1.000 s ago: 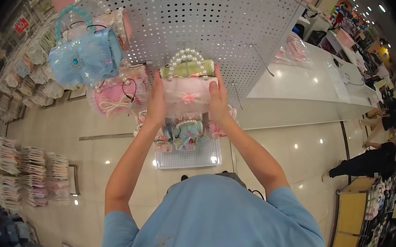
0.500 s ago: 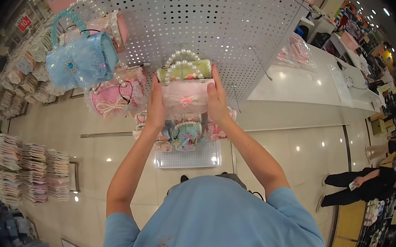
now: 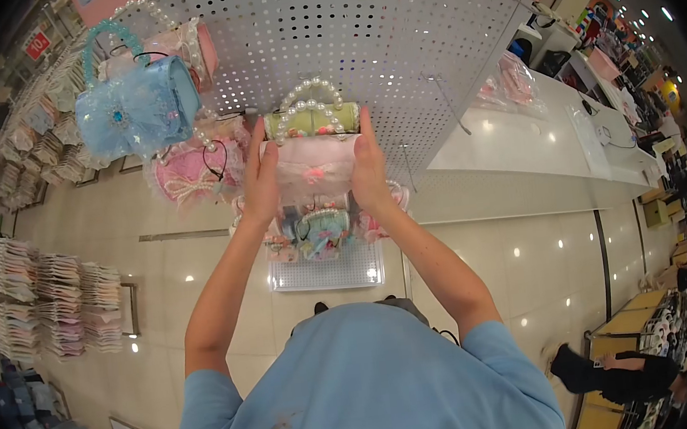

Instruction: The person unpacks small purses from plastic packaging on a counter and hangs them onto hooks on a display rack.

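Note:
A pale pink handbag (image 3: 313, 161) with a small coral flower and a pearl handle hangs in front of a green handbag (image 3: 325, 119) at the perforated panel. My left hand (image 3: 261, 177) presses against the left side of the pink bag, its fingers reaching back beside the green one. On the right side, my right hand (image 3: 368, 166) grips the pink bag, thumb in front and fingers stretched along its edge. To the left hang a blue tulle handbag (image 3: 136, 109) and a bright pink handbag (image 3: 197, 171). Smaller bags (image 3: 324, 231) hang below my hands.
The perforated panel (image 3: 281, 20) carries an empty hook (image 3: 451, 107) on the right. Beyond it stands a white counter (image 3: 537, 140) with wrapped pink items (image 3: 506, 84). Racks of packaged goods (image 3: 60, 303) are at the left. A person (image 3: 628, 373) in dark clothes is at the lower right.
Both hands and the pink and green bags have shifted slightly left in view. The thumbs still rest at the front. The person at the right has moved lower in view.

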Tool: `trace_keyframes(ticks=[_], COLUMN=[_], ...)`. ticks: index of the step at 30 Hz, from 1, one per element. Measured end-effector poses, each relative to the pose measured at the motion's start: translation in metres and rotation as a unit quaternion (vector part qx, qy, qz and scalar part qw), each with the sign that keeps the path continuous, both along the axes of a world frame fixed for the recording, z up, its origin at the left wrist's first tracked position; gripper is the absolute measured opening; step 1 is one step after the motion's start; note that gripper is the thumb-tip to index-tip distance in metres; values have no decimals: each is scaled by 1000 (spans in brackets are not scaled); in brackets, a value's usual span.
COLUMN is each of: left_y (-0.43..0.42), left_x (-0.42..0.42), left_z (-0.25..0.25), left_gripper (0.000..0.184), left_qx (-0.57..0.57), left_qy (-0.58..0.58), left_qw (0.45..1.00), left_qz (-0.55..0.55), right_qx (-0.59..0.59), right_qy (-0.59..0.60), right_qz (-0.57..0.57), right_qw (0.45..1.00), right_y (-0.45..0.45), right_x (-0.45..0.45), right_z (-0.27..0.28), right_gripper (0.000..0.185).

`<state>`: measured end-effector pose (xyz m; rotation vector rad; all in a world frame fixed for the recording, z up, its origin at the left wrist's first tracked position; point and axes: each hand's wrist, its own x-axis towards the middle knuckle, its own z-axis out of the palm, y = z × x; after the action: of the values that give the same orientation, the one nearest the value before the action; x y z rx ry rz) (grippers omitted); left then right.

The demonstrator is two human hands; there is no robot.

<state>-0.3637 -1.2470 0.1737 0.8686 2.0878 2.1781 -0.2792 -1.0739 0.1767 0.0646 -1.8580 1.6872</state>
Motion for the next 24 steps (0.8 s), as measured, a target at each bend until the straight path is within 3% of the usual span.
trace_keyframes(ticks=[7, 13, 16, 19, 24], left_y=[-3, -4, -5, -7, -30], left_x=[2, 5, 14, 19, 80], left_z=[3, 1, -6, -21, -80], left_gripper=[54, 55, 58, 62, 57], left_qx=[-4, -7, 52, 92, 22], left_qy=[6, 17, -46, -87, -164], left_qw=[1000, 1000, 997, 991, 984], left_qz=[11, 11, -15, -33, 62], right_qx=[-27, -2, 12, 26, 51], right_qy=[-16, -15, -16, -16, -8], right_qz=[29, -9, -30, -51, -84], right_qw=[999, 1000, 999, 998, 995], right_y=[-4, -1, 0, 4, 2], right_x=[-3, 2, 9, 19, 46], right_z=[0, -8, -14, -19, -32], right_gripper=[83, 74, 70, 67, 62])
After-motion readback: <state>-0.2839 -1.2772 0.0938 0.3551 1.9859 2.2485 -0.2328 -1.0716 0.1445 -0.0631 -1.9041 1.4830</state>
